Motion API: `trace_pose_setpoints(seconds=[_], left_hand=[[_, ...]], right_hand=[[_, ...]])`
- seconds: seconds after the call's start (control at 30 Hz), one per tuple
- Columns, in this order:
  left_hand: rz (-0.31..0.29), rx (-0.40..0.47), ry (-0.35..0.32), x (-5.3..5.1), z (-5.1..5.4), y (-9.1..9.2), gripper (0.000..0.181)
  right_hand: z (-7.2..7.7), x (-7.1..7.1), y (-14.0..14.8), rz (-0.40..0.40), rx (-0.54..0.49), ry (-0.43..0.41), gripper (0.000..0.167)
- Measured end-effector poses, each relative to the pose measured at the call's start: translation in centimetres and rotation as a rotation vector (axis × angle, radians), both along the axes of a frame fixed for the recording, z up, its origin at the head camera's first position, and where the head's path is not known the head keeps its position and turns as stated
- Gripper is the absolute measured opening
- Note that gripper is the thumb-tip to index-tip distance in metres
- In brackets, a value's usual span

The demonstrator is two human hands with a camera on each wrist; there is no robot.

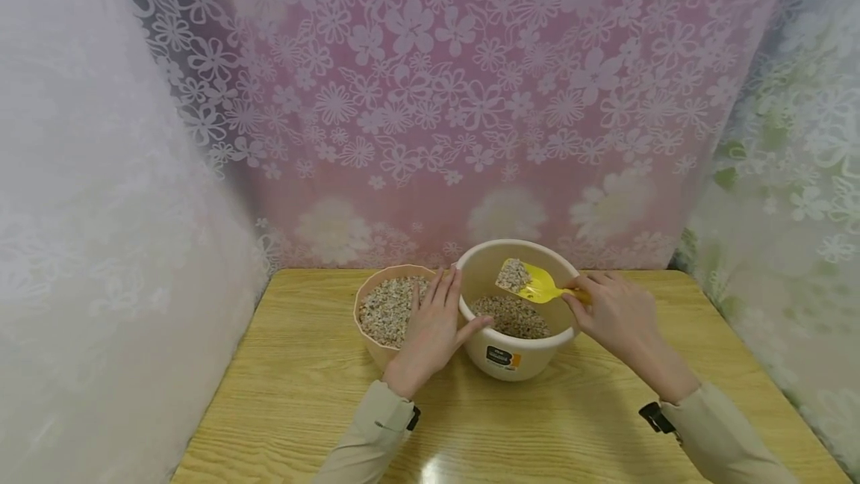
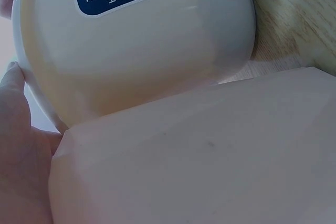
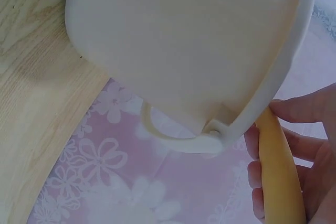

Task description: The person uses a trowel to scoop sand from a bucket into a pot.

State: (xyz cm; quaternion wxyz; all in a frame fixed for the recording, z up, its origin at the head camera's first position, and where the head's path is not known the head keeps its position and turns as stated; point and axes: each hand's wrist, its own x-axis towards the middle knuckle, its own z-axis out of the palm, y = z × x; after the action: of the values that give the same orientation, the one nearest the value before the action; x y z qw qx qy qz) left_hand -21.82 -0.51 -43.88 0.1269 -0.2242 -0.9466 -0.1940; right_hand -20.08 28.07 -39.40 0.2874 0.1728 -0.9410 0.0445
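My right hand (image 1: pixel 614 312) grips the handle (image 3: pixel 281 169) of a small yellow shovel (image 1: pixel 543 286), which carries a heap of pale grit (image 1: pixel 513 275) on its blade. The shovel is over the mouth of a cream bucket (image 1: pixel 510 349), whose bottom is covered with more speckled grit (image 1: pixel 510 317). My left hand (image 1: pixel 433 327) lies with fairly straight fingers between the two vessels, its thumb on the bucket's near rim. Under that hand, to the left, stands a peach pot (image 1: pixel 366 293) filled nearly to its rim with similar grit (image 1: pixel 390 308).
Both vessels stand on a wood-grain table (image 1: pixel 295 379) near its back edge. A pink floral curtain (image 1: pixel 430 133) hangs right behind them. Pale sheeting (image 1: pixel 121 245) encloses the left side, and floral sheeting (image 1: pixel 799 193) the right. The bucket has a cream carrying handle (image 3: pixel 181 144).
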Motion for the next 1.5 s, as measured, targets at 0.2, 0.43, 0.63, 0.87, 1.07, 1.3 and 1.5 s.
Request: trace_pose_setpoints(seconds=[0.2, 0.43, 0.63, 0.87, 1.07, 1.3, 1.5], left_hand=[[0.003, -0.017, -0.018, -0.1, -0.1, -0.1, 0.096], [-0.013, 0.012, -0.011, -0.1, 0.1, -1.0, 0.089], [0.026, 0.035, -0.018, 0.3, 0.6, -3.7, 0.088], [0.102, 0.102, 0.047, 0.7, 0.8, -8.2, 0.084], [0.161, 0.118, 0.015, 1.0, -0.3, -11.6, 0.083], [0.173, 0.119, -0.055, 1.9, -1.4, -13.8, 0.082], [0.164, 0.091, -0.076, 2.0, -2.3, -14.1, 0.083]], right_hand=[[-0.2, 0.3, -0.1, 0.013, 0.009, 0.031, 0.018], [-0.5, 0.4, -0.1, 0.01, 0.038, 0.086, 0.019], [-0.6, 0.4, -0.2, 0.015, 0.049, 0.113, 0.019], [-0.5, 0.4, -0.3, 0.017, 0.045, 0.116, 0.019], [-0.3, 0.4, -0.6, -0.005, 0.034, 0.104, 0.017], [-0.1, 0.3, -1.2, -0.008, 0.012, 0.077, 0.017], [1.3, 0.1, -2.4, -0.022, 0.009, 0.004, 0.016]])
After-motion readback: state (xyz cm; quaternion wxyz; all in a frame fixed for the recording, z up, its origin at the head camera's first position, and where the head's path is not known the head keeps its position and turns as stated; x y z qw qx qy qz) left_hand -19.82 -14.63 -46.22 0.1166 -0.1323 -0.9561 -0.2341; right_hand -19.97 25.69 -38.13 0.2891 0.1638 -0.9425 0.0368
